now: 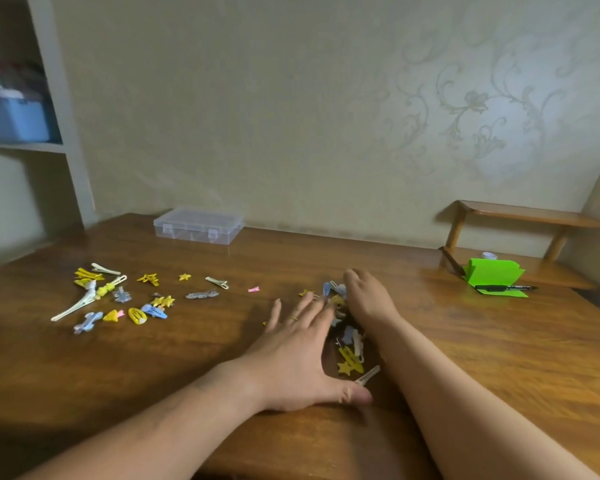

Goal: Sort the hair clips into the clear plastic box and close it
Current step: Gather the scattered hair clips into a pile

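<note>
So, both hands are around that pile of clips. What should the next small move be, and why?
Probably slide the left hand and right hand closer together to bunch the pile of clips lying between them. The pile is loose and strung out, and the clear plastic box sits far back with its lid apparently down, so gathering first seems sensible.

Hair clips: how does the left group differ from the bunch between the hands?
The left group lies spread out, clips mostly apart; the bunch is crowded into a narrow row. No hand touches the left group; the left hand and right hand flank the bunch. Both lie on the table, outside the clear box.
</note>
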### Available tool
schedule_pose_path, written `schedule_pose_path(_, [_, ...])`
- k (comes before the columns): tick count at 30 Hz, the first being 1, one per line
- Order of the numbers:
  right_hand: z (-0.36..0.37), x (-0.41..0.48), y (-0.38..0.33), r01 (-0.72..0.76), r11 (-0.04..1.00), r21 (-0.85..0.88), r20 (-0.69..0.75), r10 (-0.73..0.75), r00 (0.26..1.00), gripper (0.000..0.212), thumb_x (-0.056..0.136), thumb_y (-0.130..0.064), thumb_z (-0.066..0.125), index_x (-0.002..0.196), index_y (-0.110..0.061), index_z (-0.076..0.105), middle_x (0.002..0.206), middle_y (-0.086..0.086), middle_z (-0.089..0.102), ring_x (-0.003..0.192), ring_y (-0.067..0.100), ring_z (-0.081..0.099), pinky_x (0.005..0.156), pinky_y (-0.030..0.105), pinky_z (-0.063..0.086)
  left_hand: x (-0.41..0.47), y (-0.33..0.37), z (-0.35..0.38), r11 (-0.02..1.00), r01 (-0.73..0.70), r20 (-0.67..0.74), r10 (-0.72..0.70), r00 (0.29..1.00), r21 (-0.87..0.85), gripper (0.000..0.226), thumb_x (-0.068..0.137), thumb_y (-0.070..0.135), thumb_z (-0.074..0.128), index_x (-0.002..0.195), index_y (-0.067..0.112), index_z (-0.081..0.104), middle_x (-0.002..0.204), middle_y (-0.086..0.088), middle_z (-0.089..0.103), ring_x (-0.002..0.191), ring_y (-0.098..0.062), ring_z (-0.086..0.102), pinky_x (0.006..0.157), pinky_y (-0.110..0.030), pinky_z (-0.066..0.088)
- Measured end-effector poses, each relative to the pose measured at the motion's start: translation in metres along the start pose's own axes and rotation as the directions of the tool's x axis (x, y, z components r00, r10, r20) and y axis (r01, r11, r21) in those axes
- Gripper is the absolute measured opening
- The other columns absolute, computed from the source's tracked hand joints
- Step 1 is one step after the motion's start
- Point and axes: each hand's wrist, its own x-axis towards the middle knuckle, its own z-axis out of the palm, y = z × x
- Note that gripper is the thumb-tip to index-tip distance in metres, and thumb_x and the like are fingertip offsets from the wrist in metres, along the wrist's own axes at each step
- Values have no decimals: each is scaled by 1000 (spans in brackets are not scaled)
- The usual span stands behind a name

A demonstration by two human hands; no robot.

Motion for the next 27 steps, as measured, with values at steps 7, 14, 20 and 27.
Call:
schedule_pose_path(7, [-22,8,14,48,997,61,301,-64,951,64,109,-63,32,136,-21,73,141,-2,70,131,15,62,116,33,41,33,8,4,1000,-11,-94,13,995,20,94,87,90,46,165,41,28,182,2,-2,166,-20,-21,128,-67,-15])
schedule_pose_path(14, [-19,-8,15,142,984,111,317,-170,933,69,104,-71,30,146,-28,63,144,-4,64,133,17,59,117,35,40,49,-19,-7,999,50,-157,-51,986,-8,88,95,84,36,168,37,21,182,3,9,168,-20,-6,132,-63,-8])
schedule_pose_path(20, [1,-10,13,329,926,-184,342,-253,905,99,85,-92,26,162,-32,40,164,-7,42,153,18,36,126,43,27,32,-92,-31,888,454,-277,-455,846,-72,84,96,88,22,164,41,36,180,-1,18,168,-29,2,130,-67,-4])
schedule_pose_path(27, [39,-9,-20,400,885,-239,355,-304,884,82,95,-82,39,160,-32,43,164,-7,42,151,20,40,123,41,33,22,-123,-32,894,424,-204,-446,872,-143,65,110,64,22,163,32,42,172,1,39,161,-24,30,131,-52,22])
